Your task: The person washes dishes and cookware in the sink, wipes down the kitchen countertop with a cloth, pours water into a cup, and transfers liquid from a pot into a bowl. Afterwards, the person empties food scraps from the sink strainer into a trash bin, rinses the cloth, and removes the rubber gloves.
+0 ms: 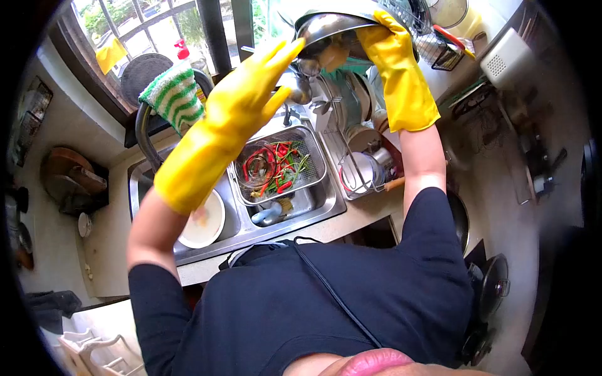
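Both my hands wear yellow rubber gloves and are raised high above the sink. My right hand (392,59) grips the side of a shiny metal bowl (332,26), which is tipped over the dish rack. Fingers stretched, my left hand (251,91) is at the bowl's left side; whether the fingertips touch the rim is unclear. Just beneath the bowl hang metal ladles (300,91). Below, a wire-mesh basket (251,202) of red and green chilies sits over the right sink basin. A white bowl (213,235) stands in the left basin, partly behind my left forearm.
A green-striped cloth (175,97) hangs over the black faucet (147,141). Right of the sink stands a dish rack (351,166) with plates and pots. Behind are a barred window (150,25) and a red-topped bottle (182,50). A blue-handled brush (268,213) lies under the basket.
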Demonstrator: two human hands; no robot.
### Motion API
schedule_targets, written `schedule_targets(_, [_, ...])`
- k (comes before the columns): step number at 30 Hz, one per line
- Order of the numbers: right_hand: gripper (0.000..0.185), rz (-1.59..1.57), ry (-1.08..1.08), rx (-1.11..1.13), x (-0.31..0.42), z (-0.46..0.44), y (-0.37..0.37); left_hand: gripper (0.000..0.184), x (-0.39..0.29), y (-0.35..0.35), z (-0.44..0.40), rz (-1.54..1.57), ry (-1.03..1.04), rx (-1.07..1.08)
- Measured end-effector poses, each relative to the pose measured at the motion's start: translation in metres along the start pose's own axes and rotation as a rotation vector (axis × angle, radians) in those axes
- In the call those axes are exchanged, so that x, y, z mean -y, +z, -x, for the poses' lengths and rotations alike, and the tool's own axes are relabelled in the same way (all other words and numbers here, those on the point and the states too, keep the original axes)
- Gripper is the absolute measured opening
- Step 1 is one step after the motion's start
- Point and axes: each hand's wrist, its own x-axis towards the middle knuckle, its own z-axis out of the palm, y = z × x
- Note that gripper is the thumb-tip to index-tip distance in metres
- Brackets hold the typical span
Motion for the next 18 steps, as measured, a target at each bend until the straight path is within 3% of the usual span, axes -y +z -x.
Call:
schedule_targets(1, [0.027, 0.363, -0.200, -0.006, 0.002, 0.001, 0.003, 0.073, 0.010, 0.022, -0.024, -0.048, -0.020, 0.028])
schedule_targets(3, [0.033, 1.320, -0.336, 0.168, 0.004, -0.008, -0.023, 0.083, 0.040, 0.059, -0.071, -0.029, -0.055, 0.059])
schedule_targets(4, [0.030, 1.743, -0.622, 0.213, 0.010, -0.008, -0.025, 0.083, 0.054, 0.075, -0.088, -0.037, -0.058, 0.028])
schedule_targets(6, [0.029, 2.160, -0.931, 0.243, 0.026, -0.004, -0.022, 0.080, 0.077, 0.107, -0.122, -0.059, -0.066, -0.031])
schedule_targets(8, [0.031, 2.080, -0.898, 0.208, 0.038, 0.006, -0.002, 0.076, 0.084, 0.128, -0.142, -0.105, -0.066, -0.055])
schedule_targets(10, [0.036, 2.231, -0.934, 0.262, 0.041, 0.008, -0.007, 0.072, 0.091, 0.143, -0.159, -0.150, -0.059, -0.057])
schedule_targets(13, [0.036, 2.124, -0.939, 0.285, 0.029, -0.009, -0.028, 0.067, 0.103, 0.154, -0.174, -0.198, -0.024, -0.049])
schedule_targets(15, [0.042, 2.214, -0.935, 0.303, 0.027, -0.010, -0.037, 0.063, 0.111, 0.156, -0.178, -0.217, 0.011, -0.037])
schedule_targets(18, [0.041, 0.632, -0.058, 0.383, 0.028, -0.001, -0.038, 0.058, 0.123, 0.156, -0.178, -0.239, 0.063, -0.018])
